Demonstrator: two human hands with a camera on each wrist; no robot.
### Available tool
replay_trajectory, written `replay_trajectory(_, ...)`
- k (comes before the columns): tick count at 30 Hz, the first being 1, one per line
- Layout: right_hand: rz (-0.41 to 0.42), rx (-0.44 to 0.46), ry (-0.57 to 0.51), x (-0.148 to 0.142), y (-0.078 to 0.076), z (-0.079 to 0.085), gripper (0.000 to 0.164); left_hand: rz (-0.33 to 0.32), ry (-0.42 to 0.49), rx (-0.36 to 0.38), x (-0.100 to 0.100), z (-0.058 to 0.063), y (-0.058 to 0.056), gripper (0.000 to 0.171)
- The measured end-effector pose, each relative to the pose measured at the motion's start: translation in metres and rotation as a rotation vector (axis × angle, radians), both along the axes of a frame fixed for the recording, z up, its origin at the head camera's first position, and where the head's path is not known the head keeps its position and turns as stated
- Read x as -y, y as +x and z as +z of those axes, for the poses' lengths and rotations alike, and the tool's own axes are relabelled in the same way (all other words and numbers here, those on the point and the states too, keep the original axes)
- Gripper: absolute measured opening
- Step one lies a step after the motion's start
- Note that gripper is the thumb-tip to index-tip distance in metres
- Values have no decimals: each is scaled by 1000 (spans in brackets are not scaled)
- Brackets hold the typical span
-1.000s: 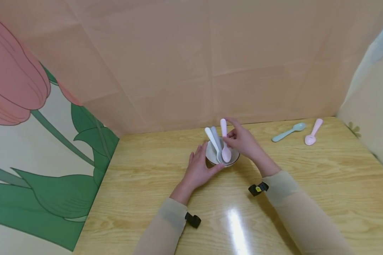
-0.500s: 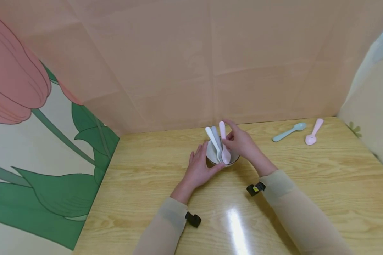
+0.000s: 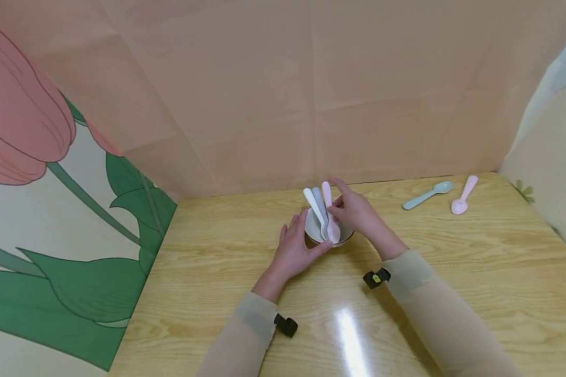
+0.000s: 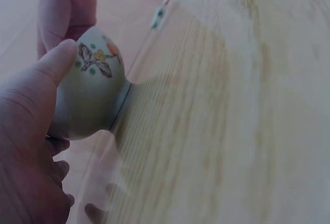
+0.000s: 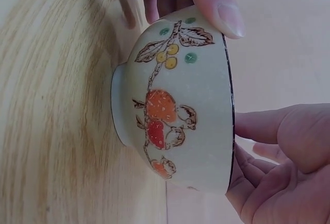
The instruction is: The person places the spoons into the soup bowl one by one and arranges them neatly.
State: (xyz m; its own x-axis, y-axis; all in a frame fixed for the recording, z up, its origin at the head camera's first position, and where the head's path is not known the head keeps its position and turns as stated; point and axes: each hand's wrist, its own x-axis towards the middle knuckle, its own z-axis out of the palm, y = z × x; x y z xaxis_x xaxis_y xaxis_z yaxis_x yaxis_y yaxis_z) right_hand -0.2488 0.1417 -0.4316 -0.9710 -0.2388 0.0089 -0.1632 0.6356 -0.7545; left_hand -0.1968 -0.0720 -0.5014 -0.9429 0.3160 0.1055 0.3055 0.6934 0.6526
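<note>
The left hand [image 3: 293, 251], at the centre of the head view, grips the bowl [image 5: 180, 85], thumb at the near rim, fingers along the left side. The right hand [image 3: 358, 212], to its upper right, pinches the handle of the pink spoon [image 3: 333, 231], index fingertip near the handle's top end, thumb lower. I see this spoon tilted, head down in the bowl, beside the white utensil [image 3: 315, 204] and the grey utensil [image 3: 318, 198].

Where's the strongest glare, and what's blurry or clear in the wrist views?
Head view: a bright streak on the table; left wrist view: dim and hazy, the far pale green spoon soft; right wrist view: the painted bowl looks fairly crisp.
</note>
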Motion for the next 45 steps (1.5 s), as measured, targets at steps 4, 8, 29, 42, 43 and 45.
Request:
replay_trajectory(4,-12,16,19,2,1,1,72,0,1,0,0,0,1,114)
replay_trajectory(8,-35,29,50,5,2,2,70,1,-3,-6,-1,-1,0,113)
replay_trajectory(29,-45,-5,110,3,5,1,67,7,-10,-17,-1,-5,-1,115)
replay_trajectory(42,-29,-62,73,1,5,-1,62,6,-2,-25,-1,-5,-2,114)
replay_trajectory(43,-30,-64,68,1,5,-2,62,6,-2,-24,-1,-5,-2,114)
replay_trajectory(45,-29,-68,57,-1,5,-2,61,7,-2,-24,-1,-5,-2,113)
